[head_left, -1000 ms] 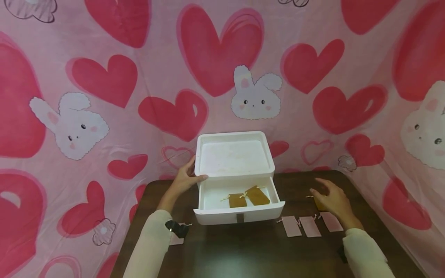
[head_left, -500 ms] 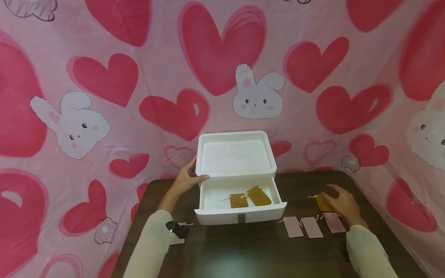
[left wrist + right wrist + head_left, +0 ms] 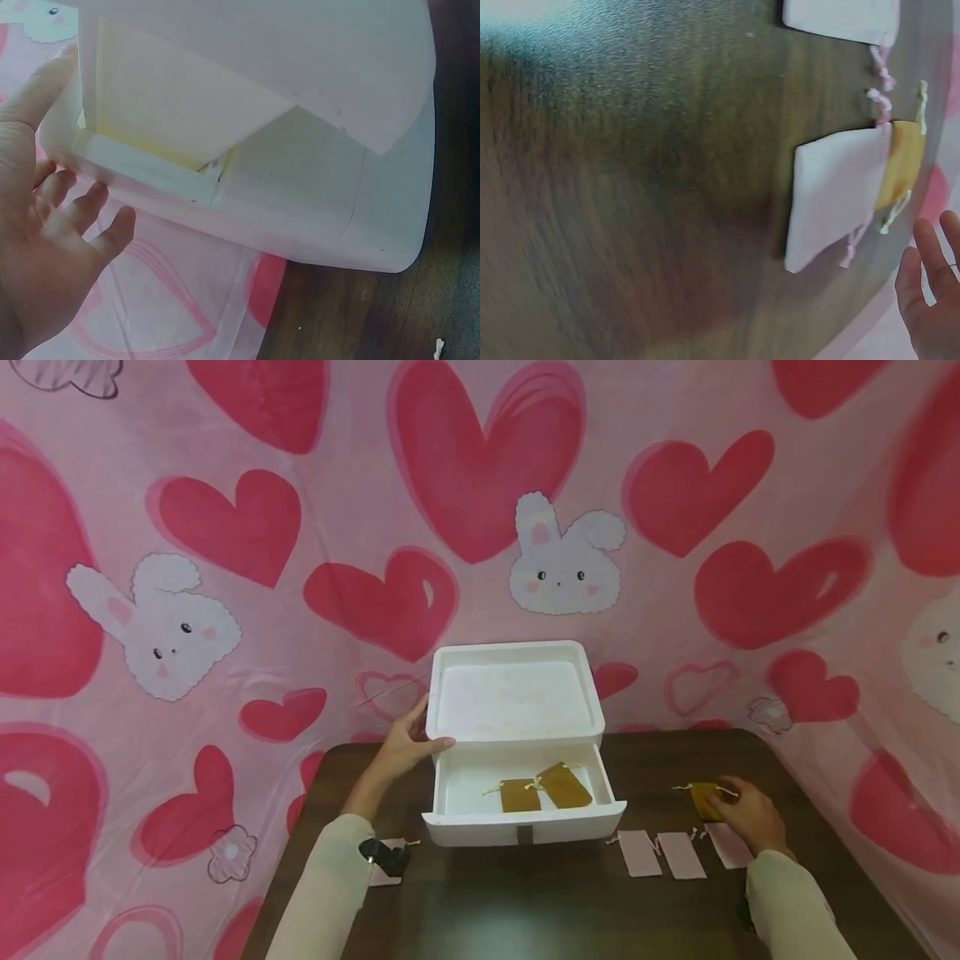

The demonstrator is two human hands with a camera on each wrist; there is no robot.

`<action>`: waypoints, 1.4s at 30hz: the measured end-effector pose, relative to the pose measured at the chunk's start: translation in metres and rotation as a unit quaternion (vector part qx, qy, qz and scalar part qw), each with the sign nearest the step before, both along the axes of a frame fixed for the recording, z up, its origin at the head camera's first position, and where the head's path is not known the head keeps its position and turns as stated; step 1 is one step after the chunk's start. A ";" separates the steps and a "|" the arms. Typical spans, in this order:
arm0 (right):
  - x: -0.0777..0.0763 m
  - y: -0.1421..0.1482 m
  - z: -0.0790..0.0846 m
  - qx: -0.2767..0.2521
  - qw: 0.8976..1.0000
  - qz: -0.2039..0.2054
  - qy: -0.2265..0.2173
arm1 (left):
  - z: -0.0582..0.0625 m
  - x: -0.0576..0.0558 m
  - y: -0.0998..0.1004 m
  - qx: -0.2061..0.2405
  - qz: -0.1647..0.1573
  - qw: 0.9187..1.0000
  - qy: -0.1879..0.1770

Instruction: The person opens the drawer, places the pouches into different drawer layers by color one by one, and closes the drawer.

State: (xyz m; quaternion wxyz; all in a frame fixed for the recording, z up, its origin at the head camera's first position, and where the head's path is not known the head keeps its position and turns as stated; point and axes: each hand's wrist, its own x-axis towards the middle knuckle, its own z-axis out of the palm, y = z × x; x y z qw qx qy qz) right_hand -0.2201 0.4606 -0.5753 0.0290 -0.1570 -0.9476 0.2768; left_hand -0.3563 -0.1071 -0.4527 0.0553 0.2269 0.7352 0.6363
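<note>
L hand (image 3: 402,750): spread against drawer unit (image 3: 517,693), likely bracing it | R hand (image 3: 756,817): fingers apart, by mustard pouch (image 3: 703,802), no grip

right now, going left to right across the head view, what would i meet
First pink pouch → first brown pouch → second brown pouch → second pink pouch → third pink pouch → right hand

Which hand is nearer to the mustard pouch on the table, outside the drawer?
Right. The right hand is beside the mustard pouch, contact unclear; the left hand is at the left side of the white drawer unit.
</note>
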 end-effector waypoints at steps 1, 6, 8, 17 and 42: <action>-0.001 0.001 -0.002 -0.004 1.000 0.002 -0.009 | -0.001 0.000 0.000 -0.001 0.002 1.000 0.000; -0.004 0.004 -0.012 -0.017 0.999 0.005 -0.048 | -0.002 -0.001 -0.002 -0.008 0.009 1.000 0.002; -0.006 0.005 -0.016 -0.018 0.998 0.007 -0.055 | -0.003 -0.001 -0.002 -0.008 0.008 1.000 0.001; -0.018 0.010 -0.023 -0.005 0.998 0.019 -0.067 | -0.001 -0.003 0.000 -0.004 0.009 1.000 -0.001; -0.028 0.003 -0.033 -0.001 0.999 0.033 -0.037 | -0.001 -0.002 -0.001 -0.015 0.013 1.000 -0.007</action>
